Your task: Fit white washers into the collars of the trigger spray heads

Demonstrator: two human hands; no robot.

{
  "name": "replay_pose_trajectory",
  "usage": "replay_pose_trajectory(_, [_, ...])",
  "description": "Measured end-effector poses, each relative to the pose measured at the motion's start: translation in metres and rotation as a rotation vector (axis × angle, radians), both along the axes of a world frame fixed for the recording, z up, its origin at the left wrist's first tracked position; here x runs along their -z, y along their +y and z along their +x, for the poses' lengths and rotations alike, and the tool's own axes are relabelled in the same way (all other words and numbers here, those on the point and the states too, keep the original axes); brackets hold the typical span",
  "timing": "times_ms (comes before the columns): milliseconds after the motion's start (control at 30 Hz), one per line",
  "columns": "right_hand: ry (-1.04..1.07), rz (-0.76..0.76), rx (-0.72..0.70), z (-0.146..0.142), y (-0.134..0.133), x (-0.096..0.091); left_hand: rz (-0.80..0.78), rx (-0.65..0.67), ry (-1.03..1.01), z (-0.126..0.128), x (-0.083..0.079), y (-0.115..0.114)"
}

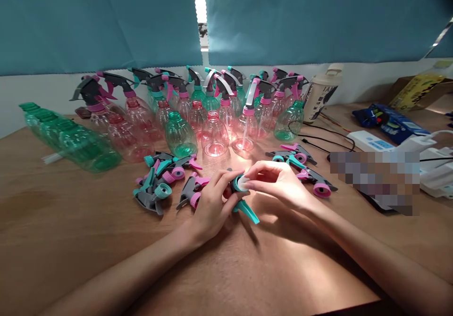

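Note:
My left hand is closed around a grey spray-trigger head with a teal collar and teal lever, held just above the brown table. My right hand pinches at the collar end of the same spray head, fingertips pressed on its pale round opening. A pile of loose spray heads in grey, teal and pink lies just left of my hands. A few more loose spray heads lie to the right. Open-necked bottles, one green and one pink, stand just beyond.
Several assembled pink and green spray bottles crowd the back of the table. Green bottles lying on their sides are at the left. A cup, cables, a white power strip and packets sit at the right.

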State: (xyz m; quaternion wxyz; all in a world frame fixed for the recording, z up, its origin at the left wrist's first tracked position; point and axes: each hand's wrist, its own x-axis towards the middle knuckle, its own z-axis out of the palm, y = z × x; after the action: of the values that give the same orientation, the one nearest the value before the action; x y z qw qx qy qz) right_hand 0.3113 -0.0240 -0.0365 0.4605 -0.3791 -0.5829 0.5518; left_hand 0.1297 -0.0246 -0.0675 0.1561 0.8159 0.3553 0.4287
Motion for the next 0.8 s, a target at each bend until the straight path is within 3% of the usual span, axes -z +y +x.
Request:
replay_pose_trajectory(167, [-0.247, 0.385, 0.118, 0.004, -0.001, 0.006, -0.001, 0.004, 0.026, 0.0, 0.002, 0.0])
replay_pose_trajectory(267, [-0.371, 0.484, 0.119, 0.009, 0.002, 0.005, -0.012, -0.015, 0.024, 0.0, 0.001, 0.0])
replay_pose_trajectory(433, [-0.48, 0.553, 0.065, 0.014, 0.004, -0.001, 0.003, -0.019, 0.045, 0.001, 0.0, 0.0])
replay_pose_trajectory(800, [-0.562, 0.511, -0.032, 0.019, 0.004, -0.008, 0.02, 0.005, 0.093, 0.0, 0.0, -0.003])
